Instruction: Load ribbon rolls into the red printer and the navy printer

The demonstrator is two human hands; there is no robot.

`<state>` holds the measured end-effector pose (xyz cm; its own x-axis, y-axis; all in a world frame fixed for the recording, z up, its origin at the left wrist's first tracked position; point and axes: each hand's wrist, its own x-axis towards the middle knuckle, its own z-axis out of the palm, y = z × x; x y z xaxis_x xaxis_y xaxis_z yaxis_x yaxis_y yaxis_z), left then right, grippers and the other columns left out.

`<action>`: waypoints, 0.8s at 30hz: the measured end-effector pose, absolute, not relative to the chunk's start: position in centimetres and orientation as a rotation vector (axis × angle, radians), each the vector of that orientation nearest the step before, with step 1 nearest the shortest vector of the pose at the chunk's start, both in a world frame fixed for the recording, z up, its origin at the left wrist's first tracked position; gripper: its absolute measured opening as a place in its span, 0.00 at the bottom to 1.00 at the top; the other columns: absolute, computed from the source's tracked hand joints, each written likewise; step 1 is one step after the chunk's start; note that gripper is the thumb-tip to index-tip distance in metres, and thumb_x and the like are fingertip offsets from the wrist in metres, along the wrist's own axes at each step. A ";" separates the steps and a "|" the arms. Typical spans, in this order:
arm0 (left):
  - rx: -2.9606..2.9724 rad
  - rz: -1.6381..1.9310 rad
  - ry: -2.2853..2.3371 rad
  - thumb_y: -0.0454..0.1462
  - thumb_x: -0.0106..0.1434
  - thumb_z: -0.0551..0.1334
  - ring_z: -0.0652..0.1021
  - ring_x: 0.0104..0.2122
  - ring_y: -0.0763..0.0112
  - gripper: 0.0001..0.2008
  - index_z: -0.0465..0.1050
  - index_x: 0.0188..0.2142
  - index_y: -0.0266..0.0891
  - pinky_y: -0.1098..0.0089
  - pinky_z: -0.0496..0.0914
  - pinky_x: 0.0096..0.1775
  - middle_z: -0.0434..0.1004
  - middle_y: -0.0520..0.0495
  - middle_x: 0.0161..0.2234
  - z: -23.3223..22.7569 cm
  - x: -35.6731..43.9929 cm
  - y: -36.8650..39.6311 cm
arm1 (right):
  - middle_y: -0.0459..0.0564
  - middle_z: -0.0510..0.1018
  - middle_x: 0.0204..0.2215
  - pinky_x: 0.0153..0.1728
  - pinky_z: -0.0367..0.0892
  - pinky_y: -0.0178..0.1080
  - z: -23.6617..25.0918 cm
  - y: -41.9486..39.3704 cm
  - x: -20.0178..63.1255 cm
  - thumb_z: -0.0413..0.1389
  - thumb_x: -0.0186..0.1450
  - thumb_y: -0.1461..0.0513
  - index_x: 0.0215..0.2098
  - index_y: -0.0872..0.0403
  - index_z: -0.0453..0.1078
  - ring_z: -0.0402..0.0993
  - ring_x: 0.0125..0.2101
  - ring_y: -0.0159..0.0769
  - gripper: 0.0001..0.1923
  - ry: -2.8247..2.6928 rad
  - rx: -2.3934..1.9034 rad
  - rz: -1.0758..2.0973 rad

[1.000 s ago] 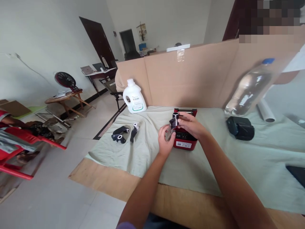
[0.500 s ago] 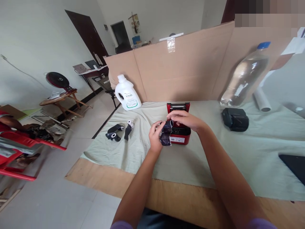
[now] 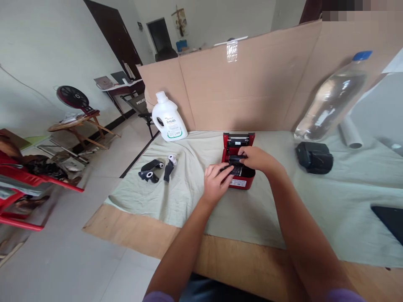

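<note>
A single camera sat on the person's head and looked forward and down across a table (image 3: 239,260) from its near edge. It faced a cardboard screen (image 3: 252,84) standing along the far side of the table, with a room and a doorway (image 3: 159,35) visible beyond it to the left. The person's forearms ran up from the bottom edge to the middle of the frame, where the left hand (image 3: 215,184) and right hand (image 3: 256,159) met, so the view was close to the work. The wide lens bent straight lines near the edges and took in the floor (image 3: 63,251) at the left.
</note>
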<state>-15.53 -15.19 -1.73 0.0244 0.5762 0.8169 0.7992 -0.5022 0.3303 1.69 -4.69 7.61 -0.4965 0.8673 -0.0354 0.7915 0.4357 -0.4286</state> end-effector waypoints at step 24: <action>-2.069 -1.198 -1.522 0.43 0.67 0.62 0.73 0.50 0.57 0.15 0.79 0.51 0.45 0.59 0.66 0.51 0.80 0.44 0.50 -2.7 -14.2 -15.4 | 0.52 0.79 0.38 0.45 0.67 0.47 5.3 -1.5 1.8 0.54 0.65 0.55 0.37 0.50 0.70 0.71 0.37 0.40 0.08 -1.486 -1.184 0.659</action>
